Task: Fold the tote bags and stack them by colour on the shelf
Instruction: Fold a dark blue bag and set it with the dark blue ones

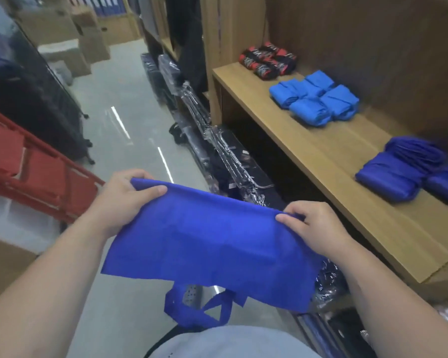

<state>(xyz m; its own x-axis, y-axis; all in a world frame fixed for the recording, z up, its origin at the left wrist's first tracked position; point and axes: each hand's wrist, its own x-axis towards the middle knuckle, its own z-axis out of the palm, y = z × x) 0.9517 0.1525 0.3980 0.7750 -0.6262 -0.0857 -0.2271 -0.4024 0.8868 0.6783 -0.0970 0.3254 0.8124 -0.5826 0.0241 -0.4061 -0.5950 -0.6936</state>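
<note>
Two hands pinch the top edge of one dark blue bag (204, 241), held in the air at lower centre of the frame. At the left corner the left hand (122, 200) has its thumb pressed flat on the front of the cloth and its fingers curled behind. At the right corner the right hand (313, 226) grips the same way, thumb in front and fingers bunched together over the edge. The bag's long axis runs between the hands, sloping from centre left down toward centre right. The cloth hangs below them, and two handles (199, 308) dangle at bottom centre. It looks only partly folded, so more folds probably come before stacking.

A wooden shelf (321, 156) fills the right side. The matching dark blue pile (391, 177) sits at the right edge, up and right of the right hand, which is the nearer one. That pile shows three bundles, one cut off by the frame. Higher up lie four light blue bundles (313, 99), then a red-and-black group (268, 59), too blurred to count. One red crate (36, 171) stands at left.
</note>
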